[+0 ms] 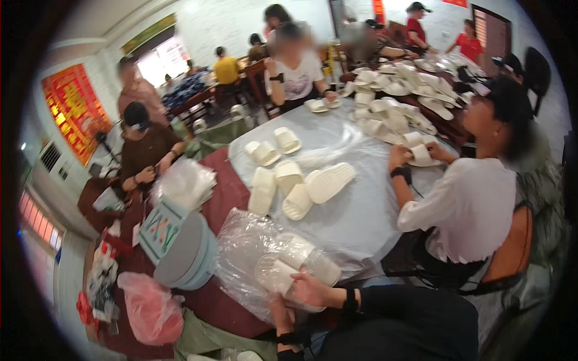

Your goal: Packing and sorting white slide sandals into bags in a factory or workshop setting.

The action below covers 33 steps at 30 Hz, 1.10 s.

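A white slide slipper [276, 274] lies tilted at the table's near edge, and its heel end is in my right hand [313, 290], fingers closed on it. My left hand [281, 311] grips the near edge of the same slipper from the left, its fingers partly hidden. Just beyond is another white slipper [325, 269], under or inside clear plastic; which one I cannot tell. A crumpled clear plastic bag [241, 246] spreads to the left of both. Farther up the table lie several loose white slippers [289, 174], some showing ribbed soles.
A grey-blue plastic container [186, 253] and a pink plastic bag [150, 307] stand to the left, near stacked clear bags [186, 180]. A heap of slippers [391, 114] fills the far right. At the right, a seated co-worker [463, 198] handles slippers; other people sit farther off.
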### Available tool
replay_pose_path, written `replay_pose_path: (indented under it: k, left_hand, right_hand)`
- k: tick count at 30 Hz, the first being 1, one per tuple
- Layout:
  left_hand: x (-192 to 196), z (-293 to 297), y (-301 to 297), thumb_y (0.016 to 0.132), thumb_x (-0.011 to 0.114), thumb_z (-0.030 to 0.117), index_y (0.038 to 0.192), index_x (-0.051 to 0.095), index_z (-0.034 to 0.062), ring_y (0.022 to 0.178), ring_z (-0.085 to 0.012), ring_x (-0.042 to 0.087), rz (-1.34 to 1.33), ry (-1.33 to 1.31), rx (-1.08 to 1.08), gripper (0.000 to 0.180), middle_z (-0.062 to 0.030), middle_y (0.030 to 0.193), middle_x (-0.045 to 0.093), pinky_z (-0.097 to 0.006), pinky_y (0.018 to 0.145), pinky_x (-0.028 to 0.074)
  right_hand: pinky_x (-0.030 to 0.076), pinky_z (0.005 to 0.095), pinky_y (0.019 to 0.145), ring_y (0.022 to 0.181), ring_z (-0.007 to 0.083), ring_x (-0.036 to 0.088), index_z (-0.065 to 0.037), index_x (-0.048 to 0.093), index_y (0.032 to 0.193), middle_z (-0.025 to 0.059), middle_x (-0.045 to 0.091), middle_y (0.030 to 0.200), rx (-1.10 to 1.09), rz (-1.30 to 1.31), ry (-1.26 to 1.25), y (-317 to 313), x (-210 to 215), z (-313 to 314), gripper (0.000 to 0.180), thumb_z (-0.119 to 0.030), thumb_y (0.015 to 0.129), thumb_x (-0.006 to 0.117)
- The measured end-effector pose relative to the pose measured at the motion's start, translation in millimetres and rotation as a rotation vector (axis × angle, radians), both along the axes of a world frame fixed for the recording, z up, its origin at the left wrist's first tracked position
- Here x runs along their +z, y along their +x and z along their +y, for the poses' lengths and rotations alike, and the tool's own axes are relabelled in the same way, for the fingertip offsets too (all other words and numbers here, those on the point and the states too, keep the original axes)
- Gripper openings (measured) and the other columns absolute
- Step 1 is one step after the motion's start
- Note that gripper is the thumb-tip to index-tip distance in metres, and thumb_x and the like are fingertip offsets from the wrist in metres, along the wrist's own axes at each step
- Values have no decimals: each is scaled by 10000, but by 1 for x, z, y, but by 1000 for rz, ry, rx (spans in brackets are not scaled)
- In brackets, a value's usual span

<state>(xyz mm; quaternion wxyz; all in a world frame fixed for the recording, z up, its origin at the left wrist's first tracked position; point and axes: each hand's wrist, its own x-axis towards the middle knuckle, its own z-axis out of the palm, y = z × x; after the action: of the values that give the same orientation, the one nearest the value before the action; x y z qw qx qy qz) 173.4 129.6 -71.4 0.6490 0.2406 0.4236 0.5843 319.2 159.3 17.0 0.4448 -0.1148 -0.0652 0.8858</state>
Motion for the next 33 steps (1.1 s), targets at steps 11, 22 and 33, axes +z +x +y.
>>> replay_pose_path:
  k: [11,22,33]
  left_hand:
    - [42,6,15,886,550,308,1259,432,-7,1147,-243,480,-108,134,-168,502,-132,1255,483,-359,952,403]
    - [25,5,9,906,516,181,1215,436,-25,1013,-259,556,-73,29,-69,380,-160,1156,530,-378,840,469]
    - [14,3,2,904,510,164,1214,416,-25,1011,-272,558,-138,-40,-15,375,-161,1149,530,-393,842,470]
  right_hand:
    - [392,354,930,1085,211,486,-104,58,1373,132,410,1242,-164,-248,95,-23,-22,18,799,35,782,576]
    - [231,361,1076,1323,255,271,-43,150,1421,143,173,1474,186,-786,640,46,-7,16,770,-79,804,610]
    - [223,406,1072,1309,351,271,-115,455,1306,190,313,1406,360,-1292,1439,65,-13,18,557,-290,808,632]
